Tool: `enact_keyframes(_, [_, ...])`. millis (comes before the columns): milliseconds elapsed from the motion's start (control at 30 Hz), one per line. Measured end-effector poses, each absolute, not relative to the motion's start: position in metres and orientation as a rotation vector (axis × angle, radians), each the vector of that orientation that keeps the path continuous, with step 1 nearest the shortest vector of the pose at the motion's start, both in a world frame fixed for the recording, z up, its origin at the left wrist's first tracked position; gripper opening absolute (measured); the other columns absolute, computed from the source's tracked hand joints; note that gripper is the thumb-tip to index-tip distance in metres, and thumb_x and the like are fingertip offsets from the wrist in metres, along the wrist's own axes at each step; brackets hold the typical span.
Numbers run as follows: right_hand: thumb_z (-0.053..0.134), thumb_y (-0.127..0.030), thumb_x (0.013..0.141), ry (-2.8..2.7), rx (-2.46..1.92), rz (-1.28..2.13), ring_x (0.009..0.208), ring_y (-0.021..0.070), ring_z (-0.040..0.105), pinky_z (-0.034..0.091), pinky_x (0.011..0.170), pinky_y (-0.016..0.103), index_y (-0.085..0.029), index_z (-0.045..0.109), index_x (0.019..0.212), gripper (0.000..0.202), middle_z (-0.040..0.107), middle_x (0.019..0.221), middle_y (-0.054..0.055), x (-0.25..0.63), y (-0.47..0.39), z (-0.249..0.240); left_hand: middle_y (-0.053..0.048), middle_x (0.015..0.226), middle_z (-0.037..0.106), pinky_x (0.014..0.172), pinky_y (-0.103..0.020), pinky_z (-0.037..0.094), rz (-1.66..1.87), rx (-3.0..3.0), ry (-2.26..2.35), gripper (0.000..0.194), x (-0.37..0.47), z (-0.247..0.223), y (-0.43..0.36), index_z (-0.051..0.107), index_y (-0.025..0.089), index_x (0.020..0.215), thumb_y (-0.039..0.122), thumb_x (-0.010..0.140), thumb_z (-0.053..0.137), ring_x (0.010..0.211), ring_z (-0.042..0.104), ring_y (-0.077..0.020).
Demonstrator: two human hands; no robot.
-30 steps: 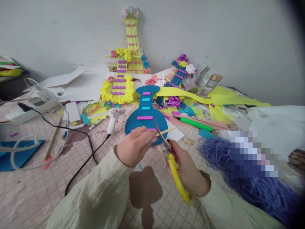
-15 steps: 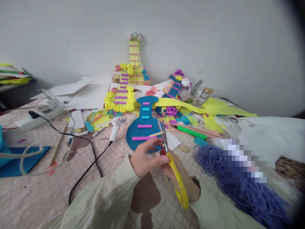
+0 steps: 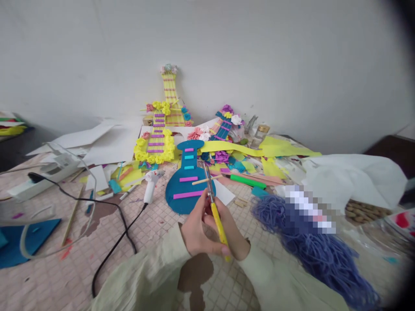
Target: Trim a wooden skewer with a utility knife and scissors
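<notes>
A pair of yellow-handled scissors [image 3: 216, 216] points upward in front of me, its metal blades around a thin wooden stick [image 3: 199, 182]. My left hand [image 3: 196, 229] is closed on the scissors, fingers near the pivot and thumb along the handle. On the other side my right hand [image 3: 231, 229] is closed round the handles too, its fingers partly hidden. Just beyond the blades lies a blue guitar-shaped cutout [image 3: 171, 188] with purple and light blue strips across it. Short cut stick pieces [image 3: 241, 202] lie beside a white paper piece [image 3: 226, 193].
A white glue gun [image 3: 150, 188] with a black cord lies left, near a power strip [image 3: 35, 181]. Decorated yellow guitar shapes [image 3: 158, 142] stand behind. A green cutter [image 3: 248, 180], blue-purple yarn [image 3: 311, 255] and a white plastic bag [image 3: 353, 177] are on the right.
The scissors have turned more upright, and my left thumb has slid down the handle. Both hands have drawn closer together around it. The stick is still across the blades. The view has shifted slightly.
</notes>
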State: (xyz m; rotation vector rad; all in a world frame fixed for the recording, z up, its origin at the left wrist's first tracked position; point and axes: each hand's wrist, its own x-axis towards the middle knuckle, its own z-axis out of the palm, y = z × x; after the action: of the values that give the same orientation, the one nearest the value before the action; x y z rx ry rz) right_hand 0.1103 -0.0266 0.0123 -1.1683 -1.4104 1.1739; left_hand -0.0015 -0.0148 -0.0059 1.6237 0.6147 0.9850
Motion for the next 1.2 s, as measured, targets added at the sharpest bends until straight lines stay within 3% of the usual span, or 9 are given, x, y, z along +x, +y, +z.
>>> enact_keyframes(167, [0.060, -0.018, 0.063, -1.449, -1.180, 1.190, 0.076, 0.0159, 0.056, 0.047, 0.067, 0.029, -0.019, 0.047, 0.094, 0.034, 0.057, 0.084, 0.001, 0.106, -0.015, 0.026, -0.014, 0.117, 0.046, 0.100, -0.049, 0.029, 1.074, 1.638, 0.588, 0.101, -0.009, 0.003, -0.004, 0.029, 0.014, 0.127, 0.045, 0.043, 0.077, 0.111, 0.044, -0.0334])
enact_keyframes(400, [0.062, -0.018, 0.059, -1.541, -1.161, 1.137, 0.074, 0.0164, 0.055, 0.046, 0.066, 0.029, -0.018, 0.048, 0.099, 0.042, 0.055, 0.084, 0.001, 0.097, -0.006, 0.020, -0.019, 0.128, 0.036, 0.099, -0.046, 0.032, 1.094, 1.573, 0.713, 0.112, -0.020, 0.004, 0.002, 0.020, 0.010, 0.132, 0.042, 0.041, 0.078, 0.116, 0.039, -0.0357])
enact_keyframes(567, [0.051, -0.020, 0.070, -1.527, -1.201, 1.031, 0.068, 0.0172, 0.054, 0.046, 0.060, 0.030, -0.018, 0.046, 0.100, 0.030, 0.053, 0.076, 0.002, 0.094, -0.004, 0.006, -0.018, 0.139, 0.019, 0.106, -0.047, 0.017, 1.082, 1.723, 0.641, 0.115, -0.016, -0.007, 0.004, 0.015, 0.011, 0.134, 0.045, 0.043, 0.077, 0.127, 0.021, -0.0364])
enact_keyframes(733, [0.049, -0.013, 0.067, -1.535, -1.211, 0.955, 0.074, 0.0181, 0.055, 0.047, 0.064, 0.030, -0.019, 0.046, 0.103, 0.037, 0.055, 0.083, 0.004, 0.101, -0.011, 0.007, -0.018, 0.139, 0.020, 0.107, -0.046, 0.012, 1.084, 1.772, 0.611, 0.115, -0.011, -0.011, 0.001, 0.016, 0.010, 0.135, 0.049, 0.044, 0.075, 0.128, 0.019, -0.0358])
enact_keyframes(933, [0.047, -0.011, 0.066, -1.535, -1.233, 0.928, 0.061, 0.0147, 0.052, 0.043, 0.052, 0.025, -0.019, 0.047, 0.099, 0.034, 0.054, 0.067, -0.001, 0.105, -0.016, 0.010, -0.019, 0.137, 0.025, 0.107, -0.046, 0.013, 1.121, 1.789, 0.627, 0.111, -0.010, -0.015, 0.000, 0.020, 0.009, 0.133, 0.057, 0.047, 0.070, 0.127, 0.023, -0.0342])
enact_keyframes(1133, [0.048, -0.012, 0.064, -1.554, -1.239, 0.908, 0.058, 0.0133, 0.051, 0.042, 0.051, 0.024, -0.018, 0.047, 0.096, 0.032, 0.053, 0.066, -0.002, 0.107, -0.013, 0.006, -0.019, 0.137, 0.027, 0.107, -0.046, 0.010, 1.050, 1.855, 0.615, 0.112, -0.012, -0.018, 0.007, 0.022, 0.009, 0.133, 0.060, 0.045, 0.070, 0.128, 0.019, -0.0352])
enact_keyframes(1200, [0.049, -0.013, 0.065, -1.568, -1.227, 0.893, 0.059, 0.0133, 0.051, 0.043, 0.052, 0.024, -0.019, 0.046, 0.097, 0.032, 0.053, 0.067, -0.002, 0.108, -0.013, 0.005, -0.017, 0.139, 0.025, 0.106, -0.047, 0.015, 1.042, 1.842, 0.593, 0.104, -0.017, -0.014, 0.011, 0.026, 0.013, 0.132, 0.065, 0.051, 0.064, 0.129, 0.018, -0.0352])
